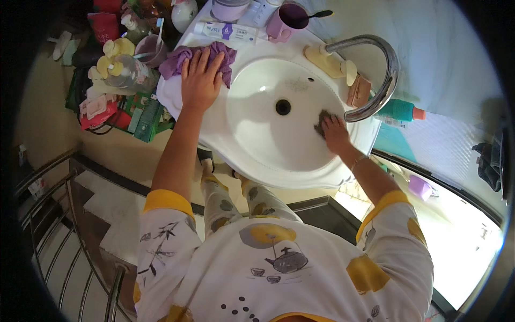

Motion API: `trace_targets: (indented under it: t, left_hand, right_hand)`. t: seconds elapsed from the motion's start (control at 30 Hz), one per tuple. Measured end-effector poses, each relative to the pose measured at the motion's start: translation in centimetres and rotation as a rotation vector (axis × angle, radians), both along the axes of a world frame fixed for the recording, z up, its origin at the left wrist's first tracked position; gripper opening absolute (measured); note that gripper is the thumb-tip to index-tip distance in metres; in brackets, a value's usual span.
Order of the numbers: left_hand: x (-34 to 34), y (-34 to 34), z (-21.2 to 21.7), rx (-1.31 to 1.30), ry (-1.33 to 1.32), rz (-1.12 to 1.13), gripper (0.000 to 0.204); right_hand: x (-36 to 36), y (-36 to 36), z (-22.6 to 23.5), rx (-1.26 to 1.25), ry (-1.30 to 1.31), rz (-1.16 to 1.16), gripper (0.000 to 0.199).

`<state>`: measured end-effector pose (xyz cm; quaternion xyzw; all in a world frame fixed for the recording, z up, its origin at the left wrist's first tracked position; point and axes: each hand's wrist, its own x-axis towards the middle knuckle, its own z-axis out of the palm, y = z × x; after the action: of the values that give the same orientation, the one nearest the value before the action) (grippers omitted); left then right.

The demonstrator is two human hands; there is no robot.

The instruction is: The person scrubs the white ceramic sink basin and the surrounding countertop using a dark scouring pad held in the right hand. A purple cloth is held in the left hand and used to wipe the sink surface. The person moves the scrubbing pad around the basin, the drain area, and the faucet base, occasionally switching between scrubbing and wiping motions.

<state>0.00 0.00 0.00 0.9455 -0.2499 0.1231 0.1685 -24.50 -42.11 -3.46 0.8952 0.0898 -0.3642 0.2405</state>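
Observation:
My left hand (pixel 201 85) lies flat with its fingers spread on a crumpled purple cloth (pixel 173 60), on the left rim of the white sink (pixel 241 153). Inside the bowl, at its right side, my right hand (pixel 337 134) presses a dark grey-green scouring pad (pixel 321 124) against the wall. Its fingers are bent over the pad. The black drain (pixel 283 107) lies between my hands, and greyish specks mark the bowl behind it. A curved chrome tap (pixel 390 70) arches over the right rim, close above my right hand.
Along the back rim are a white tube (pixel 225 31), a purple mug (pixel 287 22) with a dark-handled brush, a cream bottle (pixel 327 61) and a brown soap-like block (pixel 359 91). A teal bottle (pixel 397 110) lies right. Pump bottles (pixel 126 72) crowd the left; a metal railing (pixel 64 214) stands lower left.

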Motion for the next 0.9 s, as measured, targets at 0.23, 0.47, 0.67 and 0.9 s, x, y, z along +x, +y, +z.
trace_targets:
  t: [0.23,0.47,0.67,0.9]
  left_hand:
    - [0.3,-1.5,0.6,-0.045,-0.010,-0.069,0.050]
    - [0.3,-0.1,0.8,0.020,0.017,0.008,0.052]
    - [0.2,-0.7,0.7,-0.010,-0.022,-0.039,0.050]
    - [0.0,-0.1,0.5,-0.016,0.001,-0.016,0.052]
  right_hand:
    - [0.2,-2.2,1.0,0.152,-0.408,0.149,0.046]
    - [-6.6,8.5,6.8,0.470,0.090,-0.388,0.045]
    - [-1.3,-2.2,4.3,0.236,-0.314,-0.012,0.042]
    - [-5.7,3.8,6.8,0.268,-0.086,-0.118,0.041]
